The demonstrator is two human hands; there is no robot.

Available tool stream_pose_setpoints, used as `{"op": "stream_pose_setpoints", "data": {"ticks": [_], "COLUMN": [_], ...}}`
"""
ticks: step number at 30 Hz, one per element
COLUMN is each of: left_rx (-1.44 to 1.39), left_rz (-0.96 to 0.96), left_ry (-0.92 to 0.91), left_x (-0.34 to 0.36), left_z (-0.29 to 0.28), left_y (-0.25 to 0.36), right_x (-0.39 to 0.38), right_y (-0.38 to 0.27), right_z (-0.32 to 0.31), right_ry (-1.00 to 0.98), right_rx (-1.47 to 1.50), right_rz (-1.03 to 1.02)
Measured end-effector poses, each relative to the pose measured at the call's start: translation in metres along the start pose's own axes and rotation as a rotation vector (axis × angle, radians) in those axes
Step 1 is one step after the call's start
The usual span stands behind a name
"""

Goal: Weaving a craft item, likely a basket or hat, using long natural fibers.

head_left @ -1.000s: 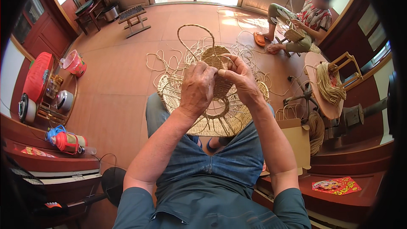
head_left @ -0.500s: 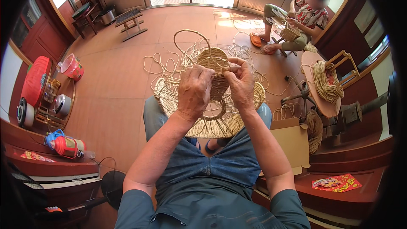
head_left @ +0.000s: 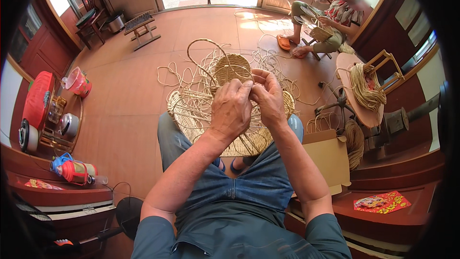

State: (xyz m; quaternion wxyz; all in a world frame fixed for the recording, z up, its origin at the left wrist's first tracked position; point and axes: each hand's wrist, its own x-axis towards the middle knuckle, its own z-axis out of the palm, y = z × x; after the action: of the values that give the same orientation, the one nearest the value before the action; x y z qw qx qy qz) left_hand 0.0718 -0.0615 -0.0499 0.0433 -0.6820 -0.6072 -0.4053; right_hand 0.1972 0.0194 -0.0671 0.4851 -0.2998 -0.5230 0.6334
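- The round woven straw panel (head_left: 231, 68) stood upright in front of me, over my knees.
- My left hand (head_left: 232, 109) grasped the woven straw panel low on its near side, fingers curled; its fingertips were partly hidden.
- My right hand (head_left: 268, 97) pinched the same panel at its lower right edge, thumb and forefinger together; I could not tell which strand lay between them.
- A slim twisted loop (head_left: 203, 40) arched above the panel's upper left.
- A larger woven straw piece (head_left: 230, 149) lay across my lap, below and nearer me than the panel.
- Loose cords (head_left: 167, 70) lay tangled on the floor, left of the panel and beyond it.
- To the panel's far right, a co-worker (head_left: 341, 12) sat on a low stool with woven work on the lap, near an orange slipper (head_left: 283, 42).
- Right of the panel, a thick cord coil (head_left: 366, 88) hung over a pale board (head_left: 344, 67).
- Nearer me, right of the panel, stood an open cardboard box (head_left: 323, 160).
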Motion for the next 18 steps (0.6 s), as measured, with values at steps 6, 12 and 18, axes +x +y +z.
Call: {"op": "stream_pose_setpoints", "data": {"ticks": [6,12,18], "left_rx": [-0.106,-0.306,-0.314], "left_rz": [-0.043,-0.107,-0.161], "left_ry": [-0.097,0.044,0.041], "left_x": [0.008,0.002,0.001], "left_z": [0.003,-0.006,-0.009], "left_y": [-0.003,-0.003,-0.001], "right_x": [-0.001,0.0,-0.004], "right_y": [-0.015,-0.012,-0.009], "right_z": [-0.006,-0.013,-0.009], "right_ry": [0.019,-0.075,0.037], "right_rx": [0.122,0.147,0.208], "right_rz": [0.196,0.168,0.178]}}
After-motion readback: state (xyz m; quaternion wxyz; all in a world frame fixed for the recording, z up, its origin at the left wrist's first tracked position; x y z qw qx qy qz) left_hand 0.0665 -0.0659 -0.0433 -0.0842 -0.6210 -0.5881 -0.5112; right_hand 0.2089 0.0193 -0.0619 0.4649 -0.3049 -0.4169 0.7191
